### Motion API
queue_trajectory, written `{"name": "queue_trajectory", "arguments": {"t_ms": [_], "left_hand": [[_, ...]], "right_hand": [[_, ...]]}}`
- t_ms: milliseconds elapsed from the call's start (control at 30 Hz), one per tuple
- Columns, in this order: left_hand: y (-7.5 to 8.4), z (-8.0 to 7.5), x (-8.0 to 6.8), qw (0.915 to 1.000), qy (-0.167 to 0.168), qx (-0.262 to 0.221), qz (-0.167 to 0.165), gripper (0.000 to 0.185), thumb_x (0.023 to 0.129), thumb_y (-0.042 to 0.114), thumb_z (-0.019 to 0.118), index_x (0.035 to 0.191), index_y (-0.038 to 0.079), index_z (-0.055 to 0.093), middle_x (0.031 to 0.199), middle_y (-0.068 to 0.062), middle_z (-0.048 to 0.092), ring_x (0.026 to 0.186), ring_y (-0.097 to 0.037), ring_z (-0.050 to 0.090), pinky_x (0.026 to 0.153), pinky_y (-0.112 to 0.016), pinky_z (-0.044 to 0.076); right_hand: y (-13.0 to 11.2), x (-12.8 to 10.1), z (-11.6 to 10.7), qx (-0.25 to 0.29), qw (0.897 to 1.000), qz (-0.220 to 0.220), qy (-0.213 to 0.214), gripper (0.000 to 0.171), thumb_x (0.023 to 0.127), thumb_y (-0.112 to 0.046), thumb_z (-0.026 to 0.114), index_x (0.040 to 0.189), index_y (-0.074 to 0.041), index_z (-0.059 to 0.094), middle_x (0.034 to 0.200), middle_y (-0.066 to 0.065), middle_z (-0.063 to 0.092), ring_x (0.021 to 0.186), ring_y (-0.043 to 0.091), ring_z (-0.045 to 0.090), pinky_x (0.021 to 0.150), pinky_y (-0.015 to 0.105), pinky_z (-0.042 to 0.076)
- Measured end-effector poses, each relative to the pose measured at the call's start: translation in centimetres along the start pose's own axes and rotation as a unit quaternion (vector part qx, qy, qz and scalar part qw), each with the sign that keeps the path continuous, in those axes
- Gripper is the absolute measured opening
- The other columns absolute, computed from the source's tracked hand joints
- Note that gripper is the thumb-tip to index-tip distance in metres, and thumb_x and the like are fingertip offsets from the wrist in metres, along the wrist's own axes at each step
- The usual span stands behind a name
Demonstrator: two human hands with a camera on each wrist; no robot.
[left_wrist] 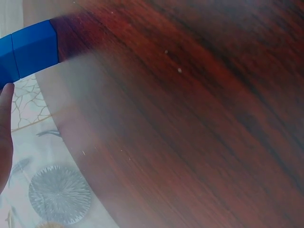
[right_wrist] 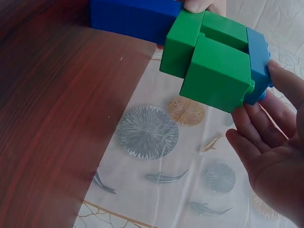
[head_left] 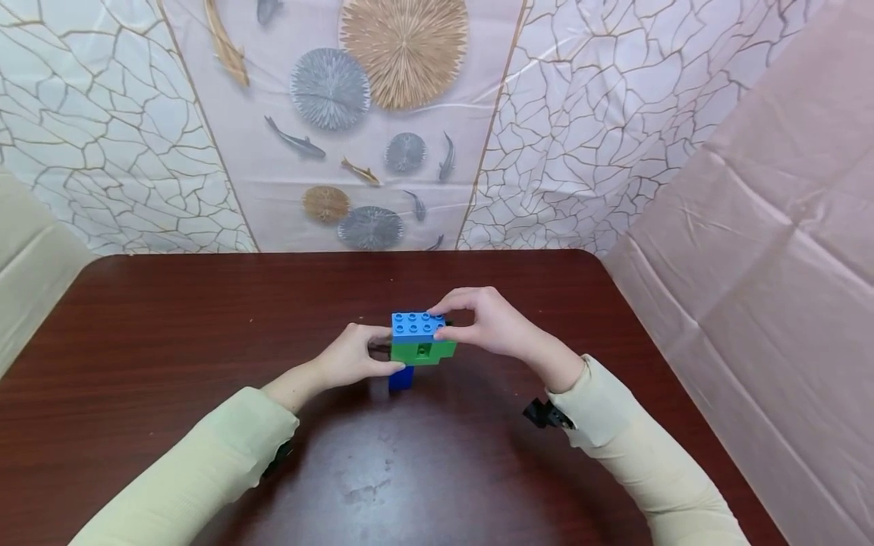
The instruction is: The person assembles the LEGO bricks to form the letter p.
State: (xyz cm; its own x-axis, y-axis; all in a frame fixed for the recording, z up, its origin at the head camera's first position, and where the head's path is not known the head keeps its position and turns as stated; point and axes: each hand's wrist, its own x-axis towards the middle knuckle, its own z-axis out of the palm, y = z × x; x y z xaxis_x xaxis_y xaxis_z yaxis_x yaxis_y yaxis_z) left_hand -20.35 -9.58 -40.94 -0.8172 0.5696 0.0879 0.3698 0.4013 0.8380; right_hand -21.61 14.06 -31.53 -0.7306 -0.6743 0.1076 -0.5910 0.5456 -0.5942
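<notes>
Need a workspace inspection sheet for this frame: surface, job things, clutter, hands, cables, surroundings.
Surface: dark wooden table, faint smudges near the front edge.
Job's things: block stack standing on the table; light blue brick on top, green bricks under it, dark blue brick at the base.
Clutter: nothing seen.
Hands: left hand grips the stack's left side; right hand pinches the light blue brick.
Cables: nothing seen.
Surroundings: plastic sheeting backdrop with fish and lily-pad print; plain pink sheet to the right.

head: high, forward-down | wrists: close, low over table (head_left: 171, 318) | shared: blocks (head_left: 418, 341)
</notes>
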Motion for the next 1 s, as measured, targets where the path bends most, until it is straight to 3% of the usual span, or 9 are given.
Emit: {"name": "queue_trajectory", "arguments": {"t_ms": [133, 300, 500, 833, 1000], "left_hand": [[-0.1, 0.0, -0.2, 0.9999, 0.0, -0.008, -0.009, 0.046, 0.081, 0.021, 0.072, 0.122, 0.005, 0.059, 0.112, -0.01, 0.068, 0.101, -0.019, 0.066, 0.083, -0.029, 0.055], [-0.1, 0.1, -0.1, 0.9999, -0.005, -0.013, -0.007, 0.045, 0.081, 0.02, 0.072, 0.121, 0.005, 0.059, 0.111, -0.011, 0.068, 0.101, -0.018, 0.067, 0.082, -0.026, 0.055], [0.0, -0.1, 0.0, 0.9998, -0.008, -0.017, 0.002, 0.042, 0.082, 0.017, 0.071, 0.12, 0.005, 0.059, 0.112, -0.01, 0.068, 0.102, -0.019, 0.066, 0.082, -0.025, 0.055], [0.1, -0.1, 0.1, 0.9997, -0.007, -0.02, 0.013, 0.04, 0.082, 0.016, 0.071, 0.119, 0.005, 0.06, 0.112, -0.011, 0.068, 0.102, -0.02, 0.066, 0.082, -0.025, 0.055], [0.1, -0.1, 0.0, 0.9997, -0.009, -0.021, 0.004, 0.041, 0.081, 0.017, 0.071, 0.119, 0.005, 0.059, 0.112, -0.011, 0.068, 0.101, -0.019, 0.066, 0.082, -0.025, 0.055]], "right_hand": [[-0.1, 0.3, 0.1, -0.011, 1.0, 0.004, -0.009, 0.029, 0.08, -0.019, 0.073, 0.107, -0.009, 0.068, 0.106, 0.004, 0.068, 0.096, 0.016, 0.061, 0.084, 0.034, 0.052], [-0.3, 0.7, 1.1, 0.013, 1.0, 0.014, -0.013, 0.033, 0.082, -0.023, 0.07, 0.113, -0.012, 0.064, 0.109, 0.003, 0.066, 0.093, 0.014, 0.058, 0.079, 0.03, 0.052], [-0.9, 1.9, 2.3, 0.021, 1.0, -0.004, 0.001, 0.032, 0.083, -0.027, 0.07, 0.111, -0.013, 0.066, 0.104, 0.002, 0.066, 0.087, 0.012, 0.059, 0.075, 0.024, 0.052], [-1.3, 2.2, 2.4, -0.008, 0.999, -0.035, 0.01, 0.026, 0.081, -0.023, 0.071, 0.104, -0.01, 0.068, 0.096, 0.002, 0.066, 0.081, 0.01, 0.057, 0.07, 0.02, 0.05], [-1.1, 2.0, 2.5, 0.0, 1.0, -0.023, 0.005, 0.029, 0.082, -0.026, 0.07, 0.108, -0.012, 0.067, 0.1, 0.002, 0.066, 0.084, 0.01, 0.057, 0.071, 0.019, 0.051]]}}
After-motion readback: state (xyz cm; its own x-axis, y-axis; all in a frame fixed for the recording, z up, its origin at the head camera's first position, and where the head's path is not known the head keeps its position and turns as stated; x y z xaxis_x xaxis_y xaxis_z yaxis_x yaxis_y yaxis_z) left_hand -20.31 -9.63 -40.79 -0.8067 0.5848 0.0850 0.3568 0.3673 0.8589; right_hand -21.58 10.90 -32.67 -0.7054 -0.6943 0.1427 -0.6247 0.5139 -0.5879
